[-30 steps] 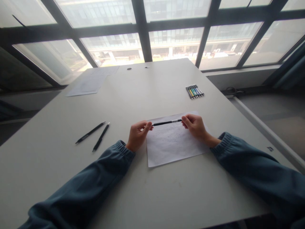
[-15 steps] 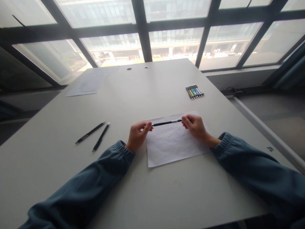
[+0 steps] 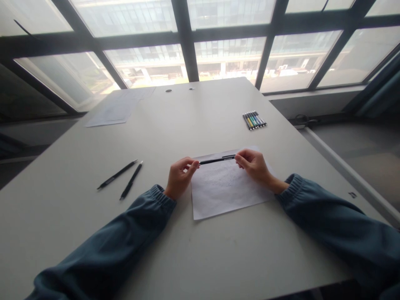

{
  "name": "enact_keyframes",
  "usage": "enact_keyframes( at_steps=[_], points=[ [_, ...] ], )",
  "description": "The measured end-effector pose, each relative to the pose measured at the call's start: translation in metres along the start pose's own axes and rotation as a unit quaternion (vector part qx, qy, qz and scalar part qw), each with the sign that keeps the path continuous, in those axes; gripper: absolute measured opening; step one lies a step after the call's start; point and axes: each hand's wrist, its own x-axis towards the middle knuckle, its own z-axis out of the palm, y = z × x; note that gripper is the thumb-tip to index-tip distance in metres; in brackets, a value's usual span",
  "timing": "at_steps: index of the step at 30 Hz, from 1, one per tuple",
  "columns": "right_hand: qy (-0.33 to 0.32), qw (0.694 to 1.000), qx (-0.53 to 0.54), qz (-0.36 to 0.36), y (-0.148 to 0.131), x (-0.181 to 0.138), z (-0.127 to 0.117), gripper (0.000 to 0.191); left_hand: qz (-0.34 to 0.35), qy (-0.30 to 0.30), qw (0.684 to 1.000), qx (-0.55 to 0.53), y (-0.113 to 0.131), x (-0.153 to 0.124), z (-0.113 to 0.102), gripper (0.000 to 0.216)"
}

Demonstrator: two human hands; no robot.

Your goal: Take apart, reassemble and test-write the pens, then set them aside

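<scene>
A black pen [image 3: 216, 160] is stretched nearly level between my two hands, above a sheet of paper [image 3: 215, 200] with faint marks on it. My left hand [image 3: 182, 176] pinches the pen's left end between thumb and fingers. At the other end, where the clip shows, my right hand [image 3: 253, 166] closes on the tip of the pen. Part of the paper's right side lies hidden beneath my right hand and wrist. Off to the left, two more black pens [image 3: 117, 174] [image 3: 131, 180] rest side by side on the white table [image 3: 175, 129].
A row of several pens with coloured labels [image 3: 254, 120] lies toward the table's right edge. More paper sheets [image 3: 111, 110] sit at the far left. Windows [image 3: 231, 54] rise behind the table's far edge, near two small round fittings.
The pen has turned about its length, so its clip now stands out along the upper side. Both hands keep hold of its ends and have barely shifted.
</scene>
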Motion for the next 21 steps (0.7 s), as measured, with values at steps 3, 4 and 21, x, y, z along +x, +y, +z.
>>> enact_keyframes(
  at_steps=[3,4,21],
  points=[
    [-0.031,0.999,0.019,0.010,-0.001,0.000,0.001,0.036,0.004,-0.003,1.000,0.000,-0.002,0.000,0.000,0.031],
    [-0.035,0.999,0.022,0.011,-0.002,-0.001,0.001,0.036,0.005,-0.004,1.000,-0.002,-0.002,0.000,0.000,0.032],
    [-0.036,0.998,0.050,0.030,-0.012,-0.003,-0.001,0.036,0.155,-0.083,0.973,0.151,0.000,0.000,-0.005,0.014]
  ],
)
